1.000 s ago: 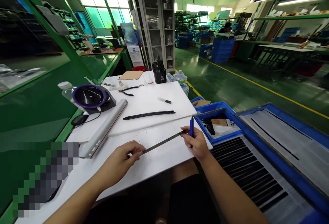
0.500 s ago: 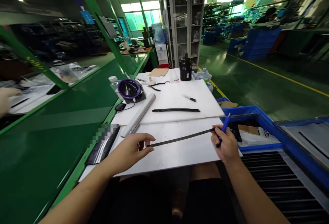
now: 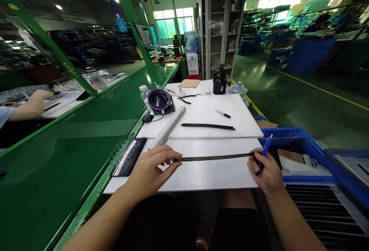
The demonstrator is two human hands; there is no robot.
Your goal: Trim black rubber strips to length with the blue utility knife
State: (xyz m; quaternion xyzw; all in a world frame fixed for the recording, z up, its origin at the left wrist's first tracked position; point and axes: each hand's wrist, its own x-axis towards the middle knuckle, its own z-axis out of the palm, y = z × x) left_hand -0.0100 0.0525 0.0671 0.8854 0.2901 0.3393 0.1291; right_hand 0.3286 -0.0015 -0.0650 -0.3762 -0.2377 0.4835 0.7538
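A thin dark strip [image 3: 216, 158] stretches nearly level between my two hands above the white board. My left hand [image 3: 157, 168] pinches its left end between thumb and fingers; a small rectangular mark or piece shows on the strip close to those fingertips. At the other end, my right hand [image 3: 266, 170] is closed round the strip's tip and also grips a blue pen-like tool [image 3: 265, 151], which points up and away. Beyond the strip, several black strips [image 3: 208, 126] lie together on the white foam sheet [image 3: 198, 108]. A silver-grey roll or tube [image 3: 168, 127] rests diagonally past my left hand.
A purple-rimmed round fan-like device [image 3: 159, 100], pliers [image 3: 187, 99], a small knife [image 3: 223, 113] and a black bottle [image 3: 219, 82] stand or lie farther back. Blue bins [image 3: 300, 135] and a striped stack of dark strips [image 3: 314, 208] are at right. Another person's arm [image 3: 29, 107] is at far left.
The camera view has swung left, so everything sits farther right. The strip is now closer to level, and the small rectangle near my left fingertips has come into view. Both hands keep their hold.
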